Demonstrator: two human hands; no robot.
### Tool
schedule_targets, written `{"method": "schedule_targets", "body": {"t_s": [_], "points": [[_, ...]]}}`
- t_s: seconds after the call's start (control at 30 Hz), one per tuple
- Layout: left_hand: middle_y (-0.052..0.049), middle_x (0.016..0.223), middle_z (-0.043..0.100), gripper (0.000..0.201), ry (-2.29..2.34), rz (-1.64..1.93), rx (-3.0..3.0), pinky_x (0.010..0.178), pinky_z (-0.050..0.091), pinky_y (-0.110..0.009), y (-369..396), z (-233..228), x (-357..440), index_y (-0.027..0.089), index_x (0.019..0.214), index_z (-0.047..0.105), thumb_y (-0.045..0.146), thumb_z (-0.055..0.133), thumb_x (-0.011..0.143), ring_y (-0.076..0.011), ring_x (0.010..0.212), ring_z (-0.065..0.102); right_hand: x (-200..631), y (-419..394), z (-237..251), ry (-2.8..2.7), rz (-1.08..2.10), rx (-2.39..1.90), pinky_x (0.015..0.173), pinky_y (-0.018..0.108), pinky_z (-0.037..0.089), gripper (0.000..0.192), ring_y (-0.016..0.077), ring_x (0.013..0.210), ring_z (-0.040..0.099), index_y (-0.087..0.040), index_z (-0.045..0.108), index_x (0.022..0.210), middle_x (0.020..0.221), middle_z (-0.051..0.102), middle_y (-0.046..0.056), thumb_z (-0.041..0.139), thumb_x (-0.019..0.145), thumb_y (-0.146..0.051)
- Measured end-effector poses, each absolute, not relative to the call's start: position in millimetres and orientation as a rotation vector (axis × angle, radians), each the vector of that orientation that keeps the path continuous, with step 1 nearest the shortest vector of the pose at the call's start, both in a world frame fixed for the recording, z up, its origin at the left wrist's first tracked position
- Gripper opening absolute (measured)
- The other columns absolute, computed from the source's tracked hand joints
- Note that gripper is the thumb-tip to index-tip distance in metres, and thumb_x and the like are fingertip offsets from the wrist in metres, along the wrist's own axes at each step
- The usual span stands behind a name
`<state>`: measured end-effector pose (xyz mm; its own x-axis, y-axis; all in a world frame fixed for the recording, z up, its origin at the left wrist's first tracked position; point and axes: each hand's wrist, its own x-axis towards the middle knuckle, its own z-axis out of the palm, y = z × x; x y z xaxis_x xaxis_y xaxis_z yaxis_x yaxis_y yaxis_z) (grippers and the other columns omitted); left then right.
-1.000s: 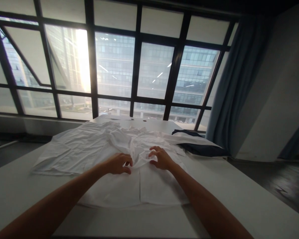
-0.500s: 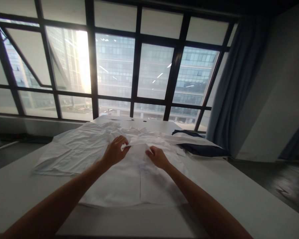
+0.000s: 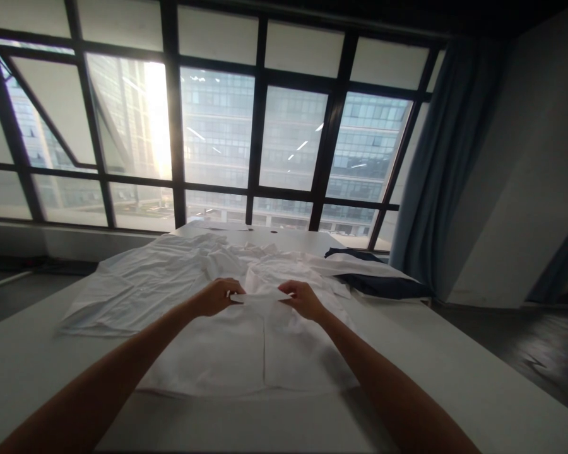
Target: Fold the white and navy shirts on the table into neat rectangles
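Observation:
A white shirt [image 3: 218, 356] lies spread on the table in front of me, a dark slit line running up its near part. My left hand [image 3: 220, 296] pinches one end of a narrow, flat band of the white cloth [image 3: 261, 297]. At the other end, my right hand [image 3: 303, 297] grips the same band between thumb and fingers. The band is stretched level between the two hands, slightly above the rest of the shirt. Whether it is the collar I cannot tell. Some fingertips are hidden behind the cloth.
More crumpled white garments [image 3: 137, 284] cover the table's left and far side. Dark navy cloth [image 3: 383, 285] lies at the right with a white piece across it. The white table [image 3: 435, 366] reaches toward the windows [image 3: 218, 126]; a blue curtain [image 3: 430, 189] hangs at the right.
Both hands have come down and slightly nearer to me. The held cloth, angled and raised before, is now a straight, level band between them.

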<state>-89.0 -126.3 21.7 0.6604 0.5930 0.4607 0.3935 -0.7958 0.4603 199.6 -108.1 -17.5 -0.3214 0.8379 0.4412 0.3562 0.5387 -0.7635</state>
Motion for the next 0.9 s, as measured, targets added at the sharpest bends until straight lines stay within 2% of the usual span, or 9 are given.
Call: {"method": "schedule_targets", "body": {"t_s": [0.1, 0.23, 0.37, 0.47, 0.57, 0.63, 0.73, 0.8, 0.9], "points": [[-0.007, 0.080, 0.067, 0.041, 0.709, 0.694, 2.519, 0.070, 0.047, -0.025, -122.4, 21.9, -100.2, 0.016, 0.075, 0.068, 0.055, 0.060, 0.084, -0.0165, 0.076, 0.058, 202.3, -103.3, -20.6, -1.955, 0.804, -0.878, 0.075, 0.036, 0.054, 0.038, 0.0238, 0.091, 0.065, -0.017, 0.074, 0.089, 0.097, 0.071, 0.009, 0.079, 0.068, -0.049], [-0.004, 0.076, 0.064, 0.052, 0.757, 0.615, 2.293, 0.066, 0.047, -0.026, -116.4, 15.0, -106.3, 0.015, 0.078, 0.066, 0.065, 0.051, 0.084, -0.0151, 0.069, 0.056, 200.2, -102.0, -24.4, -1.970, 0.847, -0.891, 0.081, 0.041, 0.054, 0.039, 0.0247, 0.088, 0.067, -0.017, 0.076, 0.090, 0.095, 0.073, 0.009, 0.079, 0.068, -0.048], [-0.004, 0.073, 0.062, 0.059, 0.816, 0.726, 2.120, 0.063, 0.045, -0.027, -107.7, 8.1, -107.5, 0.015, 0.063, 0.061, 0.072, 0.051, 0.077, -0.0147, 0.064, 0.053, 199.1, -109.6, -19.5, -2.156, 0.716, -0.930, 0.077, 0.036, 0.053, 0.025, 0.0227, 0.081, 0.066, -0.019, 0.076, 0.085, 0.085, 0.073, 0.005, 0.075, 0.075, -0.041], [0.000, 0.057, 0.052, 0.062, 0.963, 0.850, 2.043, 0.055, 0.039, -0.026, -102.1, 5.1, -109.1, 0.017, 0.050, 0.050, 0.076, 0.053, 0.070, -0.0122, 0.055, 0.045, 198.9, -116.3, -13.3, -2.290, 0.647, -0.913, 0.077, 0.033, 0.052, 0.013, 0.0212, 0.080, 0.064, -0.020, 0.074, 0.082, 0.083, 0.072, 0.003, 0.067, 0.081, -0.031], [0.003, 0.045, 0.041, 0.066, 1.176, 0.908, 1.897, 0.051, 0.034, -0.026, -97.2, 1.5, -110.8, 0.019, 0.046, 0.045, 0.081, 0.050, 0.067, -0.0112, 0.049, 0.039, 199.0, -116.2, -13.0, -2.291, 0.672, -0.917, 0.080, 0.031, 0.051, 0.009, 0.0201, 0.085, 0.063, -0.020, 0.072, 0.081, 0.090, 0.072, 0.003, 0.064, 0.076, -0.020], [0.002, 0.043, 0.040, 0.067, 1.283, 0.922, 1.801, 0.050, 0.033, -0.026, -93.4, -1.9, -110.9, 0.019, 0.045, 0.044, 0.083, 0.046, 0.068, -0.0119, 0.047, 0.040, 199.0, -112.7, -16.7, -2.241, 0.764, -0.941, 0.078, 0.031, 0.050, 0.010, 0.0184, 0.079, 0.062, -0.019, 0.069, 0.077, 0.084, 0.070, 0.002, 0.062, 0.072, -0.015], [0.001, 0.043, 0.042, 0.063, 1.447, 0.872, 1.854, 0.051, 0.035, -0.027, -89.2, -6.6, -109.7, 0.020, 0.044, 0.043, 0.076, 0.047, 0.072, -0.0141, 0.047, 0.044, 197.3, -107.1, -23.5, -2.112, 1.025, -0.908, 0.067, 0.027, 0.047, 0.006, 0.0148, 0.066, 0.056, -0.017, 0.061, 0.068, 0.068, 0.063, -0.001, 0.057, 0.067, -0.013], [-0.001, 0.048, 0.050, 0.053, 1.587, 0.876, 2.028, 0.055, 0.037, -0.028, -91.2, -7.1, -107.9, 0.019, 0.049, 0.049, 0.064, 0.054, 0.075, -0.0163, 0.052, 0.050, 194.2, -105.0, -26.4, -2.013, 1.171, -0.858, 0.062, 0.024, 0.044, 0.007, 0.0132, 0.063, 0.052, -0.018, 0.057, 0.067, 0.066, 0.060, -0.003, 0.055, 0.063, -0.013], [-0.004, 0.076, 0.065, 0.031, 1.589, 1.061, 2.385, 0.062, 0.043, -0.028, -105.1, -1.2, -102.9, 0.018, 0.074, 0.063, 0.048, 0.059, 0.081, -0.0175, 0.064, 0.057, 188.8, -103.4, -28.4, -1.862, 1.201, -0.849, 0.059, 0.022, 0.039, 0.016, 0.0117, 0.061, 0.048, -0.018, 0.055, 0.070, 0.066, 0.056, -0.004, 0.052, 0.056, -0.011]]}}
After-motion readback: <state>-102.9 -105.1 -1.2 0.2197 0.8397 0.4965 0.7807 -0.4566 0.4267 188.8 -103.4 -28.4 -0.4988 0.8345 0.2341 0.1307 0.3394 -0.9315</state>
